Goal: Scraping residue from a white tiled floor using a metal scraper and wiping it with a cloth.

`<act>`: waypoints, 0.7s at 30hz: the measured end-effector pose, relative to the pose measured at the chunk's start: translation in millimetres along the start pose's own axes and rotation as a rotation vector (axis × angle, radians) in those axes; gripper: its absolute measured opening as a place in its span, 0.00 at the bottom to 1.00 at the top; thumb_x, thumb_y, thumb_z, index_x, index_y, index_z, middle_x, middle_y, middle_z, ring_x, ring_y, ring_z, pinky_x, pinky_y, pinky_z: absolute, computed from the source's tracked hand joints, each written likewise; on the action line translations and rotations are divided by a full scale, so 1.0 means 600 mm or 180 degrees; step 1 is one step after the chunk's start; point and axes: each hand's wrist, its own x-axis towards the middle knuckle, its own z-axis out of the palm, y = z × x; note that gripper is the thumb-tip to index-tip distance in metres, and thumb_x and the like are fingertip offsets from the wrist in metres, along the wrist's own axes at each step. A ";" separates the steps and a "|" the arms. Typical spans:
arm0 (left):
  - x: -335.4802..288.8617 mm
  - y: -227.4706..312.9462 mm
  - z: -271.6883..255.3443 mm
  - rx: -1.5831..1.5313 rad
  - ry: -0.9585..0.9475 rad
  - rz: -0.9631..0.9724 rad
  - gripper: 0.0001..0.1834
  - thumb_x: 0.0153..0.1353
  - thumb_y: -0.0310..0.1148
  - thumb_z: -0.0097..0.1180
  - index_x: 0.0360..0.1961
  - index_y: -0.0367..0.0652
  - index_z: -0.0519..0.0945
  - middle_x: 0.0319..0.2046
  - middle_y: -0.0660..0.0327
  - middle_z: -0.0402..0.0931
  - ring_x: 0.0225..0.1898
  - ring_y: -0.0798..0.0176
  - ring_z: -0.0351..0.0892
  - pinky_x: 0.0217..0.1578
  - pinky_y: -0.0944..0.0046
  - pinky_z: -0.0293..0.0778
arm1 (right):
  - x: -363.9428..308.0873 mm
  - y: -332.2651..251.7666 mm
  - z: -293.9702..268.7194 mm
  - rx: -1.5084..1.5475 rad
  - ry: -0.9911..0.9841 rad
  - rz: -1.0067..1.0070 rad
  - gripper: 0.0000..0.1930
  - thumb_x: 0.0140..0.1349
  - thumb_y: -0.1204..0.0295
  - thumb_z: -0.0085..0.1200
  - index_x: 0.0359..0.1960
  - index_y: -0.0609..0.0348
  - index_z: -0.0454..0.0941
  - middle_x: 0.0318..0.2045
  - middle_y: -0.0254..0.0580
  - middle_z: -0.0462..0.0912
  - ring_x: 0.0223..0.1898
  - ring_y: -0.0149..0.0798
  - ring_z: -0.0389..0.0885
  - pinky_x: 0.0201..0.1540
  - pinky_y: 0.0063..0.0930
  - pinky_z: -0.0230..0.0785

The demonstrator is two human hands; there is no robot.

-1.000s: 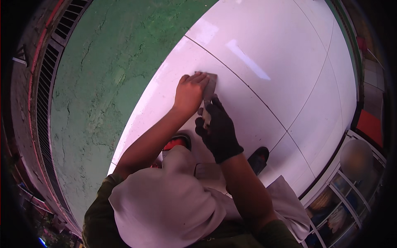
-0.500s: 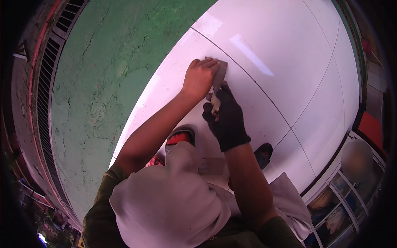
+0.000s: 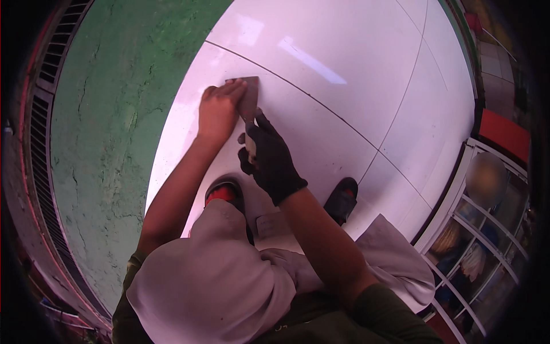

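A putty knife point(image 3: 248, 102) with a flat, dark, flaring blade lies low against the glossy white tiles point(image 3: 321, 137). My right hand point(image 3: 272, 157), in a black glove with some fingertips bare, is closed round its pale handle. Bare and ungloved, my left hand point(image 3: 220, 112) has its fingers bunched over the left side of the blade, pressing on it. The blade's wide edge faces away from me, a little short of a dark tile joint. Most of the handle is hidden by the glove.
My feet, in dark sandals point(image 3: 342, 200), stand on the tiles on either side of my right forearm. Left of the tiles runs a cracked green floor point(image 3: 123, 114), bordered by a metal drain grate point(image 3: 40, 137). A glass-fronted cabinet point(image 3: 464, 229) stands at the right.
The view has shifted, so hands, knife and tiles all appear farther left. The blade sits slightly farther from the tile joint and is turned a little. Both hands keep their hold.
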 end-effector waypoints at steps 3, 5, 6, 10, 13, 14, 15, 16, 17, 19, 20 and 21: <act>-0.010 0.022 -0.006 0.0037 -0.0022 -0.0042 0.18 0.47 0.23 0.51 0.42 0.43 0.79 0.44 0.57 0.78 0.49 0.61 0.75 0.47 0.60 0.66 | -0.004 0.006 -0.010 0.0021 -0.0463 -0.0369 0.21 0.64 0.68 0.45 0.58 0.54 0.58 0.27 0.38 0.71 0.19 0.32 0.68 0.18 0.24 0.62; -0.038 0.030 -0.008 0.0038 -0.0057 -0.0166 0.19 0.46 0.21 0.51 0.42 0.42 0.79 0.44 0.57 0.78 0.49 0.60 0.76 0.47 0.60 0.67 | -0.022 0.029 -0.008 -0.0309 -0.0149 -0.0406 0.20 0.64 0.69 0.44 0.57 0.57 0.60 0.26 0.36 0.71 0.20 0.29 0.68 0.18 0.23 0.62; -0.052 0.025 -0.006 -0.0044 -0.0006 -0.0191 0.20 0.45 0.20 0.51 0.42 0.42 0.79 0.44 0.57 0.78 0.49 0.60 0.76 0.46 0.60 0.67 | -0.024 0.037 -0.003 -0.0624 0.0151 -0.0378 0.19 0.64 0.71 0.44 0.56 0.59 0.62 0.25 0.34 0.71 0.20 0.27 0.68 0.18 0.22 0.62; -0.016 0.002 -0.006 -0.0030 0.0166 -0.0193 0.22 0.43 0.18 0.51 0.43 0.41 0.79 0.44 0.54 0.78 0.47 0.57 0.77 0.45 0.60 0.68 | 0.005 0.022 0.008 -0.0127 -0.0025 -0.0288 0.26 0.63 0.70 0.42 0.64 0.54 0.56 0.22 0.35 0.69 0.15 0.25 0.64 0.15 0.20 0.58; 0.009 -0.004 -0.020 0.0191 -0.0056 -0.0133 0.21 0.44 0.22 0.55 0.44 0.40 0.79 0.45 0.53 0.77 0.47 0.55 0.77 0.44 0.60 0.69 | 0.012 -0.002 0.025 0.0052 -0.0198 -0.0125 0.24 0.64 0.71 0.42 0.62 0.57 0.57 0.23 0.33 0.69 0.14 0.24 0.63 0.16 0.19 0.58; -0.005 -0.001 -0.017 0.0146 -0.0035 -0.0089 0.21 0.44 0.22 0.55 0.44 0.40 0.79 0.45 0.53 0.77 0.47 0.55 0.77 0.44 0.60 0.69 | 0.008 0.011 0.026 0.0006 -0.0128 -0.0151 0.25 0.63 0.70 0.42 0.63 0.56 0.56 0.23 0.34 0.69 0.14 0.24 0.63 0.16 0.19 0.58; -0.023 0.001 -0.013 0.0154 -0.0063 -0.0068 0.21 0.45 0.24 0.56 0.44 0.40 0.78 0.45 0.54 0.77 0.48 0.56 0.76 0.44 0.60 0.69 | 0.003 0.023 0.026 -0.0037 -0.0066 -0.0183 0.25 0.63 0.69 0.42 0.63 0.55 0.55 0.23 0.34 0.69 0.13 0.24 0.62 0.15 0.19 0.57; -0.034 0.002 -0.010 0.0167 -0.0092 -0.0049 0.21 0.45 0.26 0.58 0.45 0.40 0.78 0.46 0.54 0.77 0.49 0.56 0.76 0.44 0.60 0.69 | -0.001 0.035 0.020 -0.0060 -0.0157 -0.0285 0.26 0.63 0.69 0.41 0.64 0.53 0.55 0.22 0.34 0.69 0.13 0.25 0.63 0.15 0.19 0.58; -0.041 0.007 -0.015 0.0166 -0.0116 -0.0079 0.22 0.44 0.28 0.61 0.45 0.39 0.78 0.46 0.55 0.77 0.50 0.55 0.75 0.45 0.60 0.68 | -0.005 0.032 0.022 -0.0109 -0.0090 -0.0311 0.24 0.63 0.69 0.40 0.63 0.53 0.56 0.21 0.34 0.69 0.13 0.25 0.63 0.15 0.20 0.57; -0.022 0.003 -0.018 0.0078 -0.0071 -0.0050 0.22 0.44 0.27 0.60 0.45 0.39 0.78 0.46 0.54 0.77 0.50 0.54 0.75 0.45 0.60 0.69 | -0.005 0.024 0.033 -0.0142 0.0004 -0.0341 0.23 0.63 0.70 0.39 0.62 0.53 0.58 0.20 0.34 0.68 0.13 0.25 0.63 0.14 0.21 0.57; -0.014 -0.002 -0.019 0.0027 -0.0029 -0.0073 0.22 0.44 0.26 0.60 0.46 0.39 0.78 0.45 0.53 0.76 0.50 0.54 0.75 0.45 0.59 0.69 | 0.000 0.013 0.041 0.0054 -0.0164 -0.0371 0.22 0.63 0.70 0.39 0.60 0.53 0.59 0.20 0.35 0.68 0.12 0.26 0.63 0.13 0.21 0.56; 0.006 -0.005 -0.019 -0.0063 -0.0047 -0.0085 0.22 0.44 0.23 0.58 0.46 0.40 0.78 0.46 0.53 0.76 0.51 0.55 0.74 0.45 0.59 0.69 | 0.004 0.006 0.046 0.0253 -0.0323 -0.0438 0.20 0.63 0.71 0.39 0.58 0.53 0.61 0.20 0.35 0.68 0.11 0.26 0.62 0.12 0.22 0.56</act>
